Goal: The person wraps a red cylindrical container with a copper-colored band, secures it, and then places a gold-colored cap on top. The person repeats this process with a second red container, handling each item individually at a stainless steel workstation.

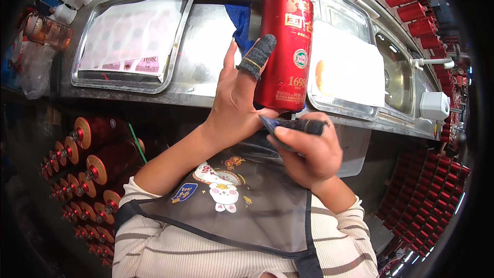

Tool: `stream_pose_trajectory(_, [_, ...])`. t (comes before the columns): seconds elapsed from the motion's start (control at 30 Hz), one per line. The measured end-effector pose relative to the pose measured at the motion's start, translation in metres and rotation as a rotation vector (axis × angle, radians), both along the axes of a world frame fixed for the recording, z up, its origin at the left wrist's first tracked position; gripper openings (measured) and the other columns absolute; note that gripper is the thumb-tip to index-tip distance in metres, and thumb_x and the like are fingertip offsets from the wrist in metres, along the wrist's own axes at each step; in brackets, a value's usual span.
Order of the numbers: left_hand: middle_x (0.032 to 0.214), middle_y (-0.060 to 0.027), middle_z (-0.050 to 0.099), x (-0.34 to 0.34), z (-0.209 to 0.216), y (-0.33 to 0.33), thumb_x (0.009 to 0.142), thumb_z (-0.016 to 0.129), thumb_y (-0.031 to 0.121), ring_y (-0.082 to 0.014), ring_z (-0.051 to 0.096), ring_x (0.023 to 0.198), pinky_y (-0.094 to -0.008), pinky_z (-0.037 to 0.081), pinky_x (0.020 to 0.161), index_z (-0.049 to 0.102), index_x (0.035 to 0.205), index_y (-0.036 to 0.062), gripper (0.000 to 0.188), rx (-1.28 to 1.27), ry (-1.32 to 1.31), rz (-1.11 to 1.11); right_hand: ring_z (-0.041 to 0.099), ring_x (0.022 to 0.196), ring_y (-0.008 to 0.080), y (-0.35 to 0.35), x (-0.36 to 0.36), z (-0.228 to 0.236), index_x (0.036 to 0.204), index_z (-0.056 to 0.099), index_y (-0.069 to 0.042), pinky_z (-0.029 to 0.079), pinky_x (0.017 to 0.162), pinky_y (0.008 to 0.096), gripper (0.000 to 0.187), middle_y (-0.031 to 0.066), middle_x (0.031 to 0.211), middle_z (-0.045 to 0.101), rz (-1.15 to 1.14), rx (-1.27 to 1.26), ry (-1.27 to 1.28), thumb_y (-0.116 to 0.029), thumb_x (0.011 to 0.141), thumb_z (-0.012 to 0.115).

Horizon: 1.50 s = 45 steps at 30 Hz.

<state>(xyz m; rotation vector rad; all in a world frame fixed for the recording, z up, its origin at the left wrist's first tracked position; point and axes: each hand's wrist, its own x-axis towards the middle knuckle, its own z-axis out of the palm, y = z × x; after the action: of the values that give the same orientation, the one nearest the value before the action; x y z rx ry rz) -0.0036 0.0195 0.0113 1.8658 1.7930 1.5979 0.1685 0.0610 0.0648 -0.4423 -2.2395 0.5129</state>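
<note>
Touching glossy red, gold-lettered bottle (282,46) with left grip (234,92), unclear if grasping; clasping dark tool (269,123) in right grip (311,149); facing metal desk (195,88) beyond, stored bottles (100,129) lower left.

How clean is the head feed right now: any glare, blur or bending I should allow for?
Head view: the white paper right of the red bottle is nearly washed out; the right hand looks slightly soft, perhaps from motion; the counter's front edge bows; the bottles stacked at lower left sit in shadow; corners are black.
</note>
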Motion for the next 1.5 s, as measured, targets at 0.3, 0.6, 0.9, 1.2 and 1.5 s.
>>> stream_pose_trajectory(0.3, [0.121, -0.0179, 0.065, -0.002, -0.007, 0.003, 0.070, 0.083, 0.020, -0.0353, 0.064, 0.111, -0.0610, 0.019, 0.119, 0.037, 0.148, 0.0006, 0.093, 0.062, 0.006, -0.013, 0.060, 0.076, 0.0245, 0.005, -0.006, 0.002, 0.097, 0.075, -0.012, 0.052, 0.065, 0.0349, 0.040, 0.0051, 0.085, 0.064, 0.024, 0.114, -0.013, 0.006, 0.063, 0.085])
stream_pose_trajectory(0.6, [0.148, -0.0188, 0.048, 0.002, -0.014, -0.002, 0.069, 0.087, 0.020, -0.0385, 0.051, 0.131, -0.0577, 0.017, 0.120, 0.032, 0.151, 0.0012, 0.101, -0.099, -0.185, -0.073, 0.061, 0.075, 0.0248, 0.029, 0.014, -0.003, 0.095, 0.070, -0.009, 0.051, 0.065, 0.0338, 0.042, 0.0072, 0.082, 0.063, 0.061, 0.060, -0.063, 0.005, 0.060, 0.090])
stream_pose_trajectory(0.9, [0.158, -0.0269, 0.032, -0.003, -0.015, -0.017, 0.074, 0.084, 0.025, -0.0454, 0.037, 0.142, -0.0639, 0.017, 0.116, 0.057, 0.140, 0.0167, 0.071, -0.192, -0.042, -0.111, 0.059, 0.068, 0.0245, 0.039, 0.020, 0.001, 0.094, 0.072, -0.008, 0.050, 0.065, 0.0360, 0.038, 0.0067, 0.080, 0.062, 0.239, 0.016, -0.047, 0.001, 0.061, 0.090])
stream_pose_trajectory(1.2, [0.152, -0.0366, 0.034, 0.010, 0.000, -0.034, 0.076, 0.082, 0.035, -0.0525, 0.035, 0.141, -0.0670, 0.014, 0.114, 0.076, 0.114, 0.0195, 0.042, -0.261, 0.239, 0.065, 0.057, 0.079, 0.0068, 0.034, 0.014, -0.004, 0.099, 0.063, 0.002, 0.046, 0.071, 0.0203, 0.022, 0.0027, 0.089, 0.063, -0.190, -0.683, 0.281, 0.000, 0.083, 0.079])
stream_pose_trajectory(1.5, [0.152, -0.0387, 0.032, 0.024, -0.015, -0.046, 0.082, 0.077, 0.031, -0.0491, 0.035, 0.142, -0.0637, 0.011, 0.116, 0.075, 0.118, 0.0119, 0.041, -0.281, 0.019, 0.109, 0.054, 0.082, 0.0070, 0.010, 0.000, -0.036, 0.105, 0.054, 0.000, 0.045, 0.072, 0.0208, 0.023, 0.0030, 0.096, 0.055, -0.369, -0.828, 0.420, -0.007, 0.092, 0.072])
